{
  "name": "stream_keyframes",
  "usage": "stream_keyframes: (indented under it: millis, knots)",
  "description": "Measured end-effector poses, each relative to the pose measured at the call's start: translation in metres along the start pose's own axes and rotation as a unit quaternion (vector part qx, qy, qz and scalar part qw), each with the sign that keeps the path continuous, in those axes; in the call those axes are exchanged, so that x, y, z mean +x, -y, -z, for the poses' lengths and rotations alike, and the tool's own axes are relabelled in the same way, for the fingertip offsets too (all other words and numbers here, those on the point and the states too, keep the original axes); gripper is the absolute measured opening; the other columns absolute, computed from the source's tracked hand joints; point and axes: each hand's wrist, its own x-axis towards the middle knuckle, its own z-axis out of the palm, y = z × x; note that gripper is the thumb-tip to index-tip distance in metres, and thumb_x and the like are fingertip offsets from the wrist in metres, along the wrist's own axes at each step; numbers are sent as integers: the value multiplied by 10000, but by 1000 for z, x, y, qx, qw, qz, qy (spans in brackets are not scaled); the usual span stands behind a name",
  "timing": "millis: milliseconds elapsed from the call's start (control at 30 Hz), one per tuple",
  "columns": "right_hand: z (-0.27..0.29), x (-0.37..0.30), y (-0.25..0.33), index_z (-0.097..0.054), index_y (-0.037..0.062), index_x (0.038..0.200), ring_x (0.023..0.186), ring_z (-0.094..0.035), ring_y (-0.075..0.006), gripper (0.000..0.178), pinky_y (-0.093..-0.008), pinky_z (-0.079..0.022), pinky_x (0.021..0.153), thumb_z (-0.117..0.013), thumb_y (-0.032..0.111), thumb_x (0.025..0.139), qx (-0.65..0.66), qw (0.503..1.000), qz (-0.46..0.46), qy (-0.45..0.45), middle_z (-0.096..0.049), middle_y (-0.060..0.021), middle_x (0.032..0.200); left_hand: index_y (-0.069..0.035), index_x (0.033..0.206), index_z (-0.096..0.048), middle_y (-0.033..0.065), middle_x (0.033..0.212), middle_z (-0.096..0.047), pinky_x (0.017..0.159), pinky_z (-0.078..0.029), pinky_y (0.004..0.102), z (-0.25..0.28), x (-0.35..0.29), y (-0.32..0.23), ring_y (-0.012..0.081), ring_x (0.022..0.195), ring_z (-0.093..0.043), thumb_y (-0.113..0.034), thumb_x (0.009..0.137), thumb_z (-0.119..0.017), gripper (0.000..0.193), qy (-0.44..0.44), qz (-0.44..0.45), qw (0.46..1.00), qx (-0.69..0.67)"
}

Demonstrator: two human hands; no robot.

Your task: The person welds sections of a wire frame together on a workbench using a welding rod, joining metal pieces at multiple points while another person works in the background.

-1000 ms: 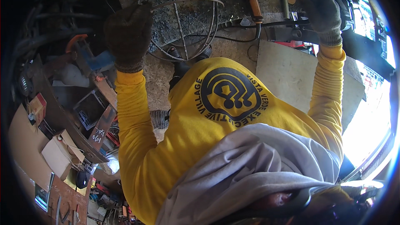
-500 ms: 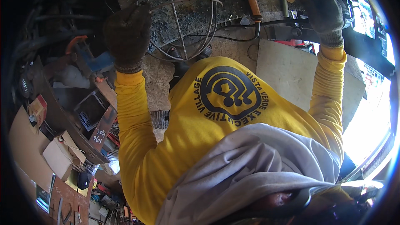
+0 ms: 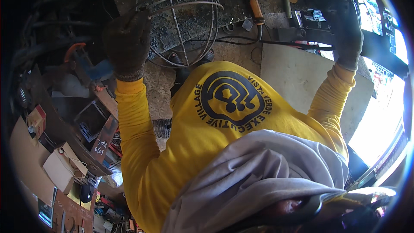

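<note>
- Grey metal wire frame of round hoops and thin straight rods (image 3: 177,26) is seen on the left, spread over the near edge of the dark, speckled bench (image 3: 233,14), its lowest hoop viewed above the sandalled feet (image 3: 208,56).
- Hands now: the frame's left side appears to be gripped by the dark-gloved left hand (image 3: 126,41), fingers curled tight, though the exact contact is lost in shadow.
- Well apart, the grey-gloved right hand (image 3: 348,39) is partly swallowed by shade; its opening, and whether anything is held, cannot be told.
- For good handling, a firm grip near the wire ends is probably called for, with the hoops kept level and the lower loop kept off the black cable (image 3: 246,42).
- Direction next: no clear long axis is offered by the rounded hoops; by the long straight rod, a line is drawn from the far side towards the feet, tilted slightly rightward.
</note>
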Motion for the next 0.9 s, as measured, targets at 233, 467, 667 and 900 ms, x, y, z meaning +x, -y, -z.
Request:
stream_keyframes:
  millis: [233,467,667,900]
  knots:
    - [-24,-13,28,-474,112,1482,903,-736,-292,629,-370,-581,737,-722,181,908,-55,998,24,15,-726,-155,1117,-123,1024,-770,114,971,-736,720,-555,388,2,1,-6,290,812,-705,-121,766,-813,261,19,33,998,-44]
    - [-46,-30,48,-469,165,1492,914,-729,-349,642,-421,-594,715,-721,267,910,-87,993,-54,58,-734,-160,1052,-145,998,-783,105,941,-736,701,-559,366,4,3,-13,267,797,-710,-106,729,-857,281,-13,27,999,-23]
    - [-39,-26,48,-479,124,1477,888,-730,-347,619,-420,-592,713,-709,265,920,-77,996,-46,9,-734,-165,1046,-138,1003,-783,101,942,-742,703,-564,349,3,3,-10,251,794,-720,-101,746,-851,268,-6,22,999,-23]
    - [-36,-32,47,-451,122,1498,979,-712,-336,644,-393,-587,758,-709,214,915,-71,995,-27,67,-687,-175,1214,-114,992,-780,109,933,-747,719,-571,331,-2,0,-9,252,811,-733,-78,753,-839,249,-10,43,999,-28]
